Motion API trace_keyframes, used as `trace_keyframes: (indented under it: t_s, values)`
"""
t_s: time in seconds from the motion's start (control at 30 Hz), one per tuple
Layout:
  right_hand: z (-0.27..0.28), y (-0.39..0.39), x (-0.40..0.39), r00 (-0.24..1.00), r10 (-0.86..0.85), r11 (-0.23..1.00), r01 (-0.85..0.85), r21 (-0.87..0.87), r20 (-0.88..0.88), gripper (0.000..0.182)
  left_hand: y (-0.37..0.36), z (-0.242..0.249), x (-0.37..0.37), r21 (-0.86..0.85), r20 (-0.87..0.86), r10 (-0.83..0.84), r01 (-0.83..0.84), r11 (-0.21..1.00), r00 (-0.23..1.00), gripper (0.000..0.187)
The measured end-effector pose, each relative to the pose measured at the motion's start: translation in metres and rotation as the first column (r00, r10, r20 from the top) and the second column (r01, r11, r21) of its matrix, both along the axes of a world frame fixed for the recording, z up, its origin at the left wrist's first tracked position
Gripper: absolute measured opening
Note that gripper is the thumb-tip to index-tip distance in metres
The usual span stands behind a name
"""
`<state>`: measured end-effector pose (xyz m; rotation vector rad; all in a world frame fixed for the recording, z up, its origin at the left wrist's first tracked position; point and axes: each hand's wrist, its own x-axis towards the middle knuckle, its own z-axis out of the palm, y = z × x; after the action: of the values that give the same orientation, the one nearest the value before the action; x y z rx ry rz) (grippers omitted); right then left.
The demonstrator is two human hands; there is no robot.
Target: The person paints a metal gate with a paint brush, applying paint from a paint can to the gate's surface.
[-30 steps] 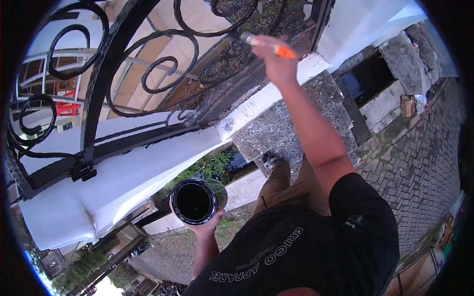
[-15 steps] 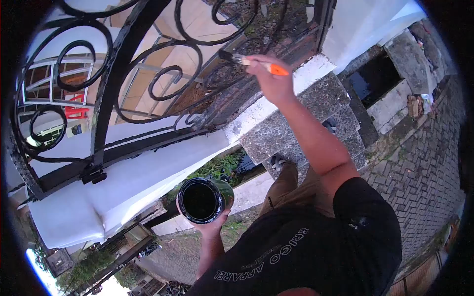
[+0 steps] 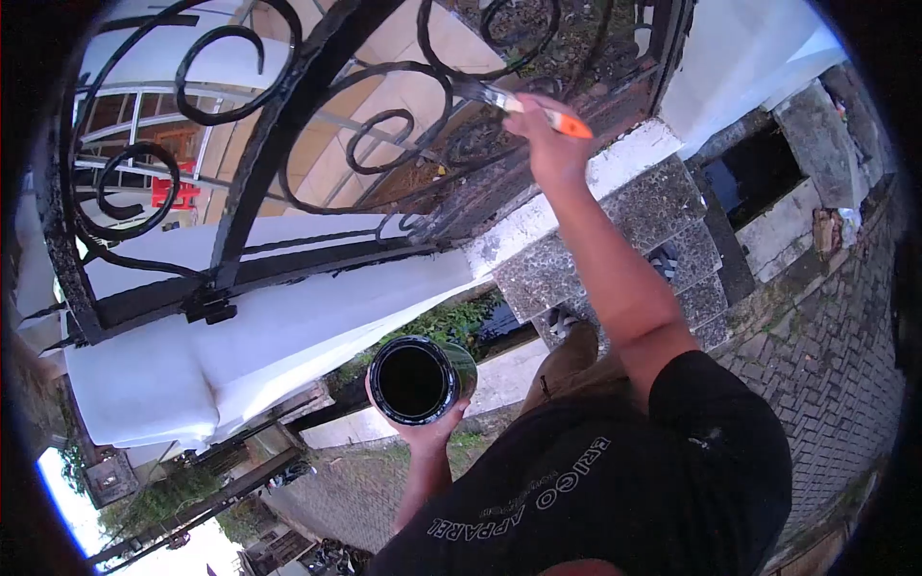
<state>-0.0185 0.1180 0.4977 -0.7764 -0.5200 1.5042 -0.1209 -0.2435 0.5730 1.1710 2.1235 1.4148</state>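
My right hand (image 3: 554, 154) is closed round a paintbrush (image 3: 501, 99) with an orange-tipped handle. Its dark bristles meet a black scroll of the wrought-iron gate (image 3: 444, 91). Lower down, my left hand (image 3: 427, 427) grips an opened paint can (image 3: 463, 370) from below and the side. Dark paint (image 3: 411, 380) shows inside the can's smeared rim. Between the two hands runs the gate's black bottom rail (image 3: 317, 259), with scrollwork and a thick upright bar (image 3: 279, 125) at the left.
A white wall (image 3: 288, 326) stands below the gate. Speckled stone steps (image 3: 643, 216) lie under my feet, beside an open drain (image 3: 754, 178). Brick paving (image 3: 826, 365) stretches off to the right. Behind the bars are a red object (image 3: 173, 185) and metal framing (image 3: 134, 134).
The whole view has shifted, with the gate sitting further right in it. The brush has gone from bristles beside a scroll to bristles against its curve. Both hands keep their hold.
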Motion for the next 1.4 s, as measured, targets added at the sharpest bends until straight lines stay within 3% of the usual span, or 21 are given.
trace_keyframes:
  t_s: [0.07,0.2,0.4,0.47,0.5,0.53,0.6,0.67,0.73,0.87,0.93,0.97,1.0,1.07,1.1,1.2,1.23,1.27,1.33,1.37,1.4]
  values:
    - [-0.006,-0.003,0.003,1.000,-0.029,0.999,0.029,0.018,-0.008,0.020,0.003,0.004,0.001,0.081,0.079,-0.007,0.001,0.997,0.997,0.129]
    - [0.042,-0.013,0.002,0.980,-0.069,0.974,0.107,0.201,-0.188,0.018,-0.004,0.001,-0.004,0.058,0.076,0.014,-0.019,0.998,0.997,0.132]
    - [-0.016,-0.018,-0.014,0.997,-0.068,0.998,0.068,-0.011,0.046,0.019,0.001,0.002,-0.010,0.137,0.072,-0.046,0.036,0.990,0.996,0.131]
    - [-0.008,-0.023,-0.004,0.989,-0.097,0.993,0.088,0.078,0.113,0.015,0.000,0.004,-0.016,0.133,0.082,-0.070,0.059,0.989,0.994,0.129]
    - [0.004,-0.021,0.000,0.912,-0.307,0.875,0.156,0.458,0.274,0.016,-0.002,0.001,-0.019,0.122,0.078,-0.067,0.058,0.991,0.995,0.129]
    - [0.012,-0.021,0.003,0.777,-0.538,0.626,0.108,0.772,0.327,0.018,-0.002,0.001,-0.020,0.112,0.074,-0.063,0.055,0.992,0.995,0.128]
    - [0.005,-0.027,0.002,0.735,-0.531,0.627,0.005,0.779,0.423,0.024,-0.006,0.001,-0.021,0.114,0.101,-0.072,0.060,0.992,0.992,0.128]
    - [-0.031,-0.039,-0.004,0.564,-0.413,0.625,-0.396,0.673,0.715,0.026,-0.011,-0.003,-0.030,0.127,0.056,-0.081,0.073,0.989,0.995,0.128]
    - [-0.030,-0.041,-0.006,0.580,-0.502,0.546,-0.362,0.755,0.641,0.027,-0.015,-0.005,-0.037,0.152,0.065,-0.100,0.089,0.984,0.993,0.128]
    - [-0.003,-0.023,0.006,0.582,-0.335,0.559,-0.510,0.654,0.740,0.025,-0.025,-0.011,-0.046,0.124,0.054,-0.082,0.074,0.989,0.995,0.128]
    - [0.008,-0.001,0.012,0.609,-0.605,0.523,-0.182,0.833,0.513,0.025,-0.026,-0.008,-0.042,0.130,0.077,-0.061,0.051,0.990,0.995,0.128]
    - [0.015,0.000,0.016,0.495,-0.702,0.497,-0.175,0.850,0.512,0.025,-0.026,-0.007,-0.041,0.135,0.097,-0.039,0.025,0.991,0.995,0.128]
    - [0.012,-0.005,0.012,0.495,-0.702,0.493,-0.181,0.851,0.512,0.025,-0.028,-0.009,-0.042,0.139,0.103,-0.035,0.021,0.990,0.994,0.128]
    - [-0.011,-0.027,-0.004,0.472,-0.678,0.414,-0.388,0.823,0.563,0.025,-0.033,-0.013,-0.044,0.125,0.097,-0.041,0.029,0.992,0.994,0.130]
    - [-0.022,-0.038,-0.015,0.450,-0.575,0.482,-0.488,0.728,0.683,0.027,-0.034,-0.014,-0.043,0.128,0.102,-0.040,0.027,0.991,0.994,0.130]
    - [-0.021,-0.047,-0.017,0.547,-0.432,0.497,-0.519,0.695,0.717,0.026,-0.033,-0.017,-0.045,0.133,0.101,-0.033,0.020,0.991,0.994,0.130]
    - [-0.013,-0.039,-0.013,0.605,-0.508,0.474,-0.398,0.785,0.613,0.025,-0.036,-0.018,-0.047,0.120,0.095,-0.018,0.006,0.993,0.995,0.130]
    - [-0.004,-0.031,-0.007,0.606,-0.502,0.475,-0.403,0.782,0.617,0.025,-0.039,-0.018,-0.048,0.103,0.090,-0.001,-0.008,0.995,0.996,0.131]
    - [0.013,-0.015,0.003,0.511,-0.712,0.538,-0.044,0.842,0.481,0.023,-0.041,-0.018,-0.048,0.104,0.089,0.005,-0.014,0.995,0.996,0.130]
    - [0.003,-0.014,-0.006,0.470,-0.784,0.431,-0.055,0.900,0.404,0.024,-0.042,-0.018,-0.048,0.093,0.101,0.014,-0.024,0.995,0.995,0.129]
    - [-0.009,-0.022,-0.017,0.472,-0.783,0.431,-0.061,0.900,0.406,0.024,-0.042,-0.019,-0.047,0.082,0.113,0.022,-0.031,0.996,0.993,0.129]
